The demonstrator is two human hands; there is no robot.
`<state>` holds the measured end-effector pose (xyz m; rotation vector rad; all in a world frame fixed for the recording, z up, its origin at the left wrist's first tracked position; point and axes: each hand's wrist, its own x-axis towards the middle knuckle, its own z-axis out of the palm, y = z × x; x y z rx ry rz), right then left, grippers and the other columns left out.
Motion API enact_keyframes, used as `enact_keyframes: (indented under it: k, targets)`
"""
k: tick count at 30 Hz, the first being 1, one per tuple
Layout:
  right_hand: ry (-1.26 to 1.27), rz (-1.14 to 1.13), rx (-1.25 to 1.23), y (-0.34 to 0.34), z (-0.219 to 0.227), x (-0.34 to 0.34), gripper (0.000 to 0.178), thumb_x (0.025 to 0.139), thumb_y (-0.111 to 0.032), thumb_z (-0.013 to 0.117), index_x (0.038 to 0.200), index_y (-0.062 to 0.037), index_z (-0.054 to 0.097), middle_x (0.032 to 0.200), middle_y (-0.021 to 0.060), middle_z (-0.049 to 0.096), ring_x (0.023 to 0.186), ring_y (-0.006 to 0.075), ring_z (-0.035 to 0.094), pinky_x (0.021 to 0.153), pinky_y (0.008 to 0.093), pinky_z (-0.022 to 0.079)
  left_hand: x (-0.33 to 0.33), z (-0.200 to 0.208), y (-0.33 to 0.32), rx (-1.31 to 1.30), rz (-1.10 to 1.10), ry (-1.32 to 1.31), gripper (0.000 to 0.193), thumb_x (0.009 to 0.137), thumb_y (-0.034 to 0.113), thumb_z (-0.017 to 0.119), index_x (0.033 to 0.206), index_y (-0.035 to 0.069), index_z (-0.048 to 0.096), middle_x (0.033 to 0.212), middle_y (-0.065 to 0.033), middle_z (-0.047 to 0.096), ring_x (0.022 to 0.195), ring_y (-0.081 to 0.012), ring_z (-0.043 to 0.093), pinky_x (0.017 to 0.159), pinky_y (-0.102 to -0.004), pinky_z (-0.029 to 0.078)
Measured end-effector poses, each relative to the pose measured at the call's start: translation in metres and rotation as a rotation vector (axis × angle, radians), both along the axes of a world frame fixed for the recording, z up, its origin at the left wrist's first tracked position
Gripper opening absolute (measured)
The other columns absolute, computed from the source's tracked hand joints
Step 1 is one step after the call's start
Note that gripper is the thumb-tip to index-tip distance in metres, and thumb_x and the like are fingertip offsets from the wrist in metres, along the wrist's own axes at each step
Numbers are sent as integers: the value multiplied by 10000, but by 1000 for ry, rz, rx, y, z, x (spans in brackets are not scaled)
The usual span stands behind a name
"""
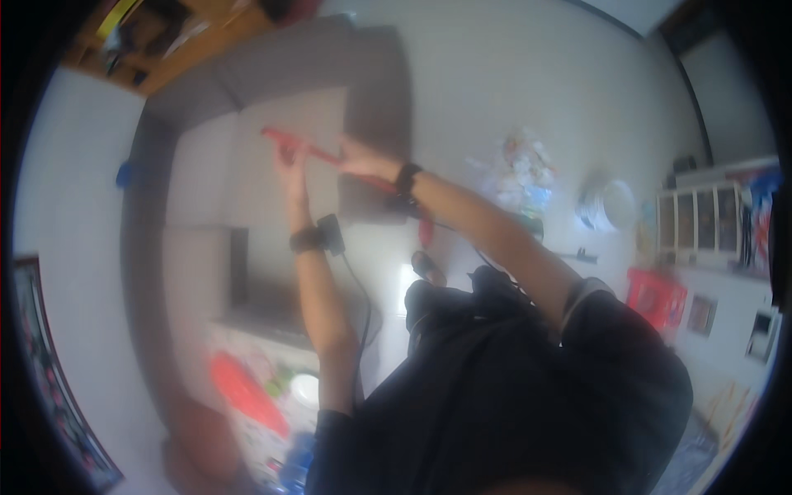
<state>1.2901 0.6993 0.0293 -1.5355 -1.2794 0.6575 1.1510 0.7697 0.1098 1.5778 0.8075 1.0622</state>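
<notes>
A long, narrow red thing (322,153) is stretched between my hands above the sofa; blur hides its exact kind. Near its far left end, my left hand (289,158) has its fingers closed around it. My right hand (361,158) grips it farther along, and its lower right part runs beneath that hand toward the wrist. Both wrists wear dark bands, the left one (312,238) with a small box and a cable. Underneath is the grey corner sofa (285,124) with pale seat cushions.
A low table (264,330) at lower left carries a red oblong item (246,392) and a white bowl (304,389). Right of me on the floor are a clear bag of pale items (525,169), a white round container (610,205), a white rack (701,219) and a red crate (656,299).
</notes>
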Motion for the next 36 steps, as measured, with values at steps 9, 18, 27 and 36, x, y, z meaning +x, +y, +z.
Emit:
enact_keyframes:
  k: [9,18,27,36]
  targets:
    - [145,130,-132,-85,-50,-35,196,749,-186,651,891,-51,667,831,149,674,772,253,633,715,387,456,-7,-88,-91,-294,-45,110,364,851,328,672,940,-22,628,915,-102,644,838,-160,582,786,-304,485]
    - [362,193,-368,-236,34,29,461,777,-184,682,1205,-96,535,1062,100,645,932,216,606,812,325,469,63,-54,-220,33,-547,167,244,839,179,671,726,-34,631,605,-11,575,560,-73,513,524,-224,420]
    - [196,146,-246,-356,-1,91,309,744,-244,714,964,-52,613,817,63,622,799,175,591,718,314,466,136,3,-340,21,-746,136,247,856,134,631,671,-10,554,549,-2,518,506,-70,476,476,-219,378]
    - [52,116,-249,-483,65,120,214,745,-242,701,833,-61,629,746,43,607,732,160,576,674,303,456,178,137,-464,-24,-1339,170,105,809,89,629,746,20,581,619,-22,573,552,-100,531,499,-239,406]
